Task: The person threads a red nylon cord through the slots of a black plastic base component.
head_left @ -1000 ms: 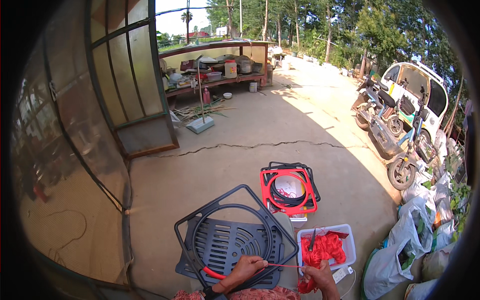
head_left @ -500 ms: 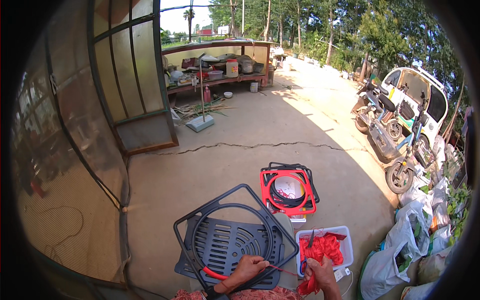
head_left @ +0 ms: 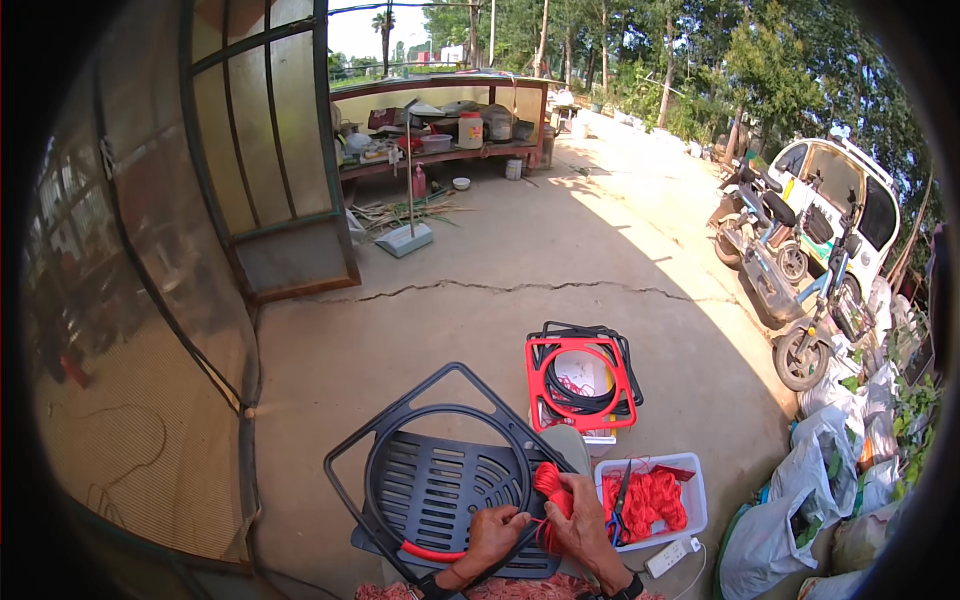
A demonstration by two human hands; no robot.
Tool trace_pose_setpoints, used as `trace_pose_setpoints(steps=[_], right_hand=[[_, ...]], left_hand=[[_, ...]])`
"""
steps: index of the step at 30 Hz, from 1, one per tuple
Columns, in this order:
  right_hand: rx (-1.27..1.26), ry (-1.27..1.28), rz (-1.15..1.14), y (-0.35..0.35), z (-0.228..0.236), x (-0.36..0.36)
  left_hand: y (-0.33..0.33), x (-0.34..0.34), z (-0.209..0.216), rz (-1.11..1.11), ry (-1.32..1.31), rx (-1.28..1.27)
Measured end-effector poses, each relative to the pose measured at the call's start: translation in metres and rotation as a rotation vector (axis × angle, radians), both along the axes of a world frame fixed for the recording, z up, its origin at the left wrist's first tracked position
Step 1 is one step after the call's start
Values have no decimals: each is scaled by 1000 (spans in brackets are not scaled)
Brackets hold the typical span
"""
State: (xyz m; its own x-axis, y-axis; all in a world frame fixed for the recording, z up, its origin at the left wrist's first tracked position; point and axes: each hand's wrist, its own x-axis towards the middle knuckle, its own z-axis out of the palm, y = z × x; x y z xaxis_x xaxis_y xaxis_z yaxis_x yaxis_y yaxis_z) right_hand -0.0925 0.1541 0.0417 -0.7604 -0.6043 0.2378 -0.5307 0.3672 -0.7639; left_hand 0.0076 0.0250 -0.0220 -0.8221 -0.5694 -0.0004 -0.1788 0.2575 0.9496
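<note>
A black diamond-shaped frame with a round ring inside [head_left: 462, 372] rests over a slotted dark plastic panel [head_left: 425, 460] at my lap. Red cord winding [head_left: 432, 553] covers a short stretch of the ring's lower edge. My left hand [head_left: 497, 533] is closed in a pinch at the ring's lower right, on the red cord, whose strand is mostly hidden by the fingers. Wrapped in my right hand [head_left: 585, 522] is a bundle of red cord [head_left: 550, 482], held upright just right of the left hand and against the frame's right side.
A white bin [head_left: 698, 505] at right holds red cord and scissors [head_left: 620, 505]. Beside it lies a white power strip [head_left: 668, 556]. Ahead, red and black frames [head_left: 622, 372] lie stacked on a container. Filled sacks [head_left: 770, 540] line the right, below parked scooters [head_left: 775, 270].
My right hand has brought the cord bundle up and left, from beside the bin to the frame. The frame has shifted slightly left. The scissors in the bin now show more fully.
</note>
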Motion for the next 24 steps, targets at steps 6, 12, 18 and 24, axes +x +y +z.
trace_pose_setpoints(steps=[6, 12, 18, 24], right_hand=[[15, 93, -34, 7, 19, 3], [236, 168, 104, -2, 30, -14], [153, 260, 155, -19, 19, -12], [229, 362, 222, 10, 43, -4]], left_hand=[[3, 1, -3, 4, 57, 24], [9, 2, 9, 5, 88, -149], [9, 5, 21, -18, 92, -99], [7, 7, 16, -56, 59, -88]])
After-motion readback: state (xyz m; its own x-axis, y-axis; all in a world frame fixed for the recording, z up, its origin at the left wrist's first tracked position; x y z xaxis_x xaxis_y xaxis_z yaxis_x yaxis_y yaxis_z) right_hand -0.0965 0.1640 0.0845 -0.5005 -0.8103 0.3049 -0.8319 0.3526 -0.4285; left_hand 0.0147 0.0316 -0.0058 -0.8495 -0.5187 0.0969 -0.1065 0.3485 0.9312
